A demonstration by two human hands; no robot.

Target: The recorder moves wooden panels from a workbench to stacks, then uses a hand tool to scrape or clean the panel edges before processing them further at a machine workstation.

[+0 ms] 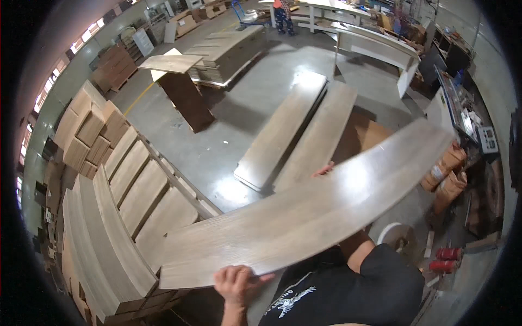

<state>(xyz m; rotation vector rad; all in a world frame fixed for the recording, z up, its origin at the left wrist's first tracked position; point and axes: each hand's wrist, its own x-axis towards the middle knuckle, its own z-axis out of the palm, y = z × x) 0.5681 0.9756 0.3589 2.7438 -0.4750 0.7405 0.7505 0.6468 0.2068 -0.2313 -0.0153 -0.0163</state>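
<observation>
Across the front of the person's body, a long wood-grain panel [304, 209] is held off the floor [231, 111], its left end beside the stacked long panels [103, 239]. The left hand [235, 282] grips the near edge; the right hand [324, 169] curls its fingers over the far edge, its palm hidden beneath. This spacing—opposite edges, apart along the length—likely balances the span and limits tipping. Panel: thin, flat-faced, grey-brown, with a satin sheen; its curve is probably lens distortion. Shorter panels [155, 204] lie in rows beside the stack, presumably for access. Beyond, two panel piles [285, 130] [321, 130] lie lengthwise, side by side.
</observation>
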